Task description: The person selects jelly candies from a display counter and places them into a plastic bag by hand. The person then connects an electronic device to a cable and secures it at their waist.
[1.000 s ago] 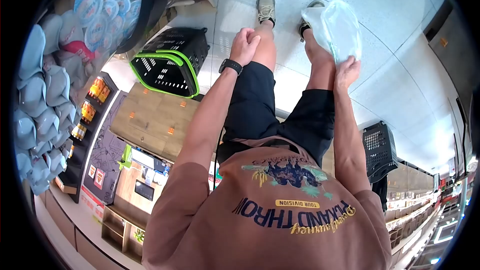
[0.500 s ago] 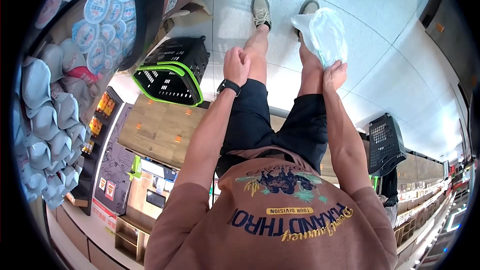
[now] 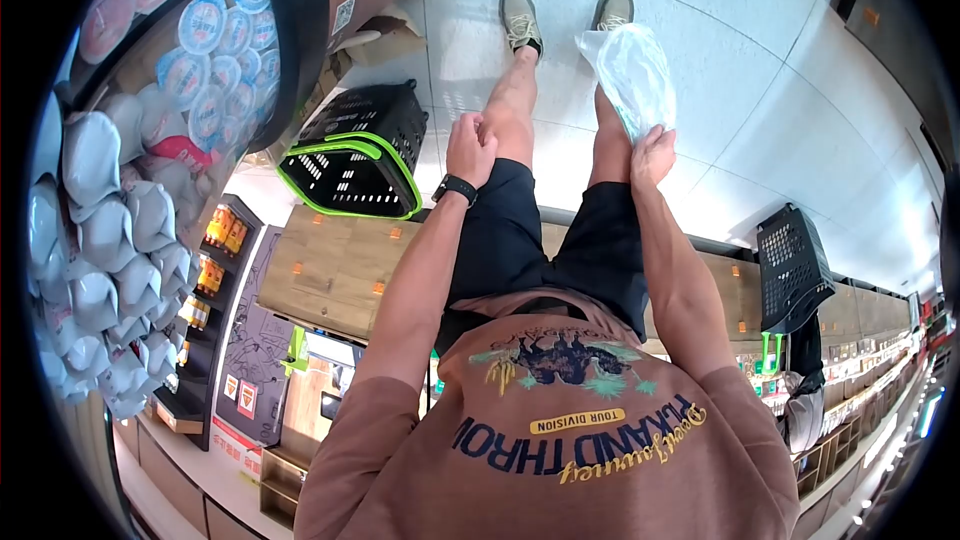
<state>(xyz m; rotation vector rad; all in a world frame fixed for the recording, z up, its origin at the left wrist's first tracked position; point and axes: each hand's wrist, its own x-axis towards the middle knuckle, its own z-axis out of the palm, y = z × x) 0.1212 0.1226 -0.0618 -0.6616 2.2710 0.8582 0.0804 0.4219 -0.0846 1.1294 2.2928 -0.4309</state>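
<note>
My right hand (image 3: 653, 157) is closed around the lower end of a thin, translucent plastic bag (image 3: 635, 75). The bag hangs beyond the fingers, over my right shin and near my right shoe. It looks crumpled, and I cannot make out anything inside it. My left hand (image 3: 471, 151) is curled into a loose fist by my left knee, with a dark watch (image 3: 456, 189) on the wrist. No object shows in that fist. Left of it, a black shopping basket (image 3: 400, 130) with a bright green rim is the nearest thing.
A display case at the left holds several round sealed cups (image 3: 203, 25) and pale grey, curved packages (image 3: 92, 155). At the right, another black basket (image 3: 793, 265) is near a person in dark clothing (image 3: 806, 352). Wooden counters (image 3: 325, 258) and shelves stand around the pale tiled floor (image 3: 720, 70).
My right hand and the plastic bag have shifted slightly left, nearer to my shin. Both baskets and the display appear farther right as the view turns. My left hand stays curled.
</note>
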